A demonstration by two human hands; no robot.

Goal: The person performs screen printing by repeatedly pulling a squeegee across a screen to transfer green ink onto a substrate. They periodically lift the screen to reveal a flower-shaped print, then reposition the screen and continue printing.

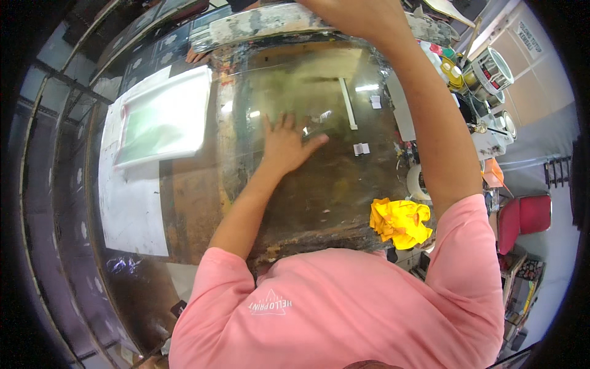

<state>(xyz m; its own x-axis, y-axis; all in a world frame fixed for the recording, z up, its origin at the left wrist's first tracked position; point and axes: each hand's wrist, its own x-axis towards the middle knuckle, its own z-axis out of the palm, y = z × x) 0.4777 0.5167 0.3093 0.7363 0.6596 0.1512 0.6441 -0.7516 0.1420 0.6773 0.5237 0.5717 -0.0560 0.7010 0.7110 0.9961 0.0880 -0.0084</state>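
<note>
My left hand [284, 146] lies flat with its fingers spread on a glossy, see-through surface [307, 190] over the worktable. Nothing is in it. My right arm reaches far forward, and my right hand [353, 13] is over the paint-stained bar [264, 23] at the table's far edge. Its fingers are cut off by the top of the picture, so I cannot see what they hold. To the right of my left hand lie a thin white strip [348, 104] and two small white pieces, one nearer [361, 149] and one farther [375, 102].
Stacked clear-and-white sheets [163, 117] lie at left over white paper [132, 209]. A crumpled yellow cloth [401, 222] sits near right, beside a roll of tape [418, 182]. Cans [488, 71] crowd the right edge. Another person's hand [196, 55] shows at the far left.
</note>
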